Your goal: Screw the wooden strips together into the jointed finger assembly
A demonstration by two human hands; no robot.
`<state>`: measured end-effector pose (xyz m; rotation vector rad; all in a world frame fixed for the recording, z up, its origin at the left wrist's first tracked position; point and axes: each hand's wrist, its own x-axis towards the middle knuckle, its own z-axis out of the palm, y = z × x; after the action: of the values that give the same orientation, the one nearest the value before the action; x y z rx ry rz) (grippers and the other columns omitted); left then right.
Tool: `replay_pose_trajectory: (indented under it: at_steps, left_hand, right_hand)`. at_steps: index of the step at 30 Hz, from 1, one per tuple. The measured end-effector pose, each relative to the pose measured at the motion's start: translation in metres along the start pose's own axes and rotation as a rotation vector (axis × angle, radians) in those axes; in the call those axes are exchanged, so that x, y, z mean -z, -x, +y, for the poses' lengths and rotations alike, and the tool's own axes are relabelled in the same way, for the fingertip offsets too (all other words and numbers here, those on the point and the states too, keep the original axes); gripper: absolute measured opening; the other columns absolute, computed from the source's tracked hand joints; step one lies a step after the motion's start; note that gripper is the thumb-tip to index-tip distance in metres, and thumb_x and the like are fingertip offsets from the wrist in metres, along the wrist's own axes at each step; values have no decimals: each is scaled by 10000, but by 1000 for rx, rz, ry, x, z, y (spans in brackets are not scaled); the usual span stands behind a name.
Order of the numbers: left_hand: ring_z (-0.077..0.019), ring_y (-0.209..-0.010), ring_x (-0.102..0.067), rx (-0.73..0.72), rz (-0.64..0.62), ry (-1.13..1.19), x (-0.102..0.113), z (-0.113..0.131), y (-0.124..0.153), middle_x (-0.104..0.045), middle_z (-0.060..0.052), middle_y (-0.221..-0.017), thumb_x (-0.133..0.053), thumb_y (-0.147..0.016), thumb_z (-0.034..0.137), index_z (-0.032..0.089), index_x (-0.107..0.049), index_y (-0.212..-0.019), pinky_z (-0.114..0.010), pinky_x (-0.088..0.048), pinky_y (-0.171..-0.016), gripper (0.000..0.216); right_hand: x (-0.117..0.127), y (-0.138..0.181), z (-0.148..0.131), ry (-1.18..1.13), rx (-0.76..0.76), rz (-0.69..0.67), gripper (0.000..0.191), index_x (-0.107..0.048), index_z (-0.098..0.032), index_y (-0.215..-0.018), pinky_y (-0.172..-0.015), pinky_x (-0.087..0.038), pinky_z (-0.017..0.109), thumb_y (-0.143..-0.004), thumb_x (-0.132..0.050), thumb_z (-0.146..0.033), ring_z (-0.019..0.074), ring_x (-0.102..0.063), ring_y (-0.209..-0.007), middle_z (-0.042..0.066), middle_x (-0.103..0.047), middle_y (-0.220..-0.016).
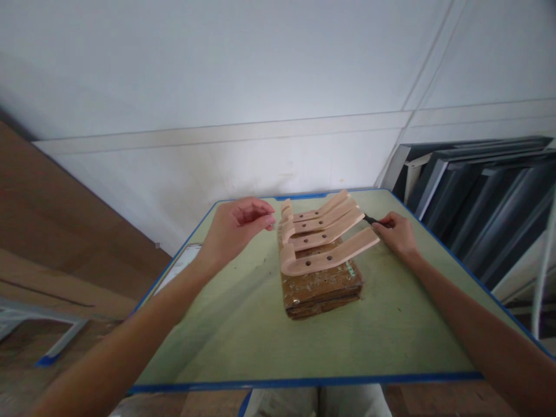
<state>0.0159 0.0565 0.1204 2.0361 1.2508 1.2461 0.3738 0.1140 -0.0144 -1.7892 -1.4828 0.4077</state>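
Several pale wooden hooks (332,253), each bent up at both ends and showing two dark holes, lie side by side across a worn, taped cardboard block (324,286). To their left, my left hand (237,229) hovers with thumb and fingertips pinched together; anything between them is too small to make out. My right hand (397,234) grips a thin black tool (370,219) at the right ends of the hooks. The tool's tip reaches towards the raised ends of the farther hooks, and its exact kind does not show.
All this rests on a pale green table (243,341) with a blue edge. A white sheet or card (180,265) lies at its left side. Dark flat panels (486,191) lean at the right. A white wall (243,156) stands behind, with brown cardboard (65,214) on the left.
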Motion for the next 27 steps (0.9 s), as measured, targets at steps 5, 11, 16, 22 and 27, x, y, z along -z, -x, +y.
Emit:
replay_pose_trajectory:
  at_steps: [5, 11, 16, 22, 27]
  left_hand:
    - [-113, -630, -652, -209, 37, -55, -33, 36, 32, -718, 15, -713, -653, -791, 174, 193, -683, -801, -217, -533, -609, 36]
    - [-94, -571, -570, -260, 13, -132, -55, 28, 45, -700, 5, -725, -628, -814, 123, 185, -683, -792, -198, -473, -551, 86]
    - [-93, -536, -525, -267, -15, -175, -58, 13, 44, -691, 15, -679, -664, -787, 120, 181, -703, -781, -205, -408, -518, 73]
    - [-72, -487, -501, -238, 9, -175, -59, 12, 42, -706, 38, -669, -724, -738, 103, 187, -720, -828, -193, -401, -518, 123]
    - [-92, -502, -562, -212, -17, -161, -59, 8, 40, -732, 23, -673, -757, -714, 132, 189, -733, -817, -203, -432, -529, 120]
  right_hand:
    - [1, 1, -1, -26, 32, 7, 303, -576, -138, -1116, -822, -532, 361, -916, -539, -362, 166, -598, -950, 75, -597, -1098]
    - [0, 1, -1, -40, 49, 7, 302, -577, -138, -1116, -819, -533, 358, -917, -537, -363, 165, -599, -946, 75, -598, -1096]
    - [-1, 2, -4, -24, 35, -3, 301, -577, -137, -1113, -818, -533, 357, -917, -538, -362, 164, -600, -944, 74, -599, -1092]
    - [1, 5, -9, 4, 1, -22, 295, -580, -140, -1109, -822, -532, 357, -919, -535, -361, 163, -598, -945, 74, -599, -1094]
    - [1, 5, -11, -21, -6, -17, 292, -582, -140, -1106, -832, -529, 363, -917, -538, -358, 165, -596, -955, 75, -599, -1099]
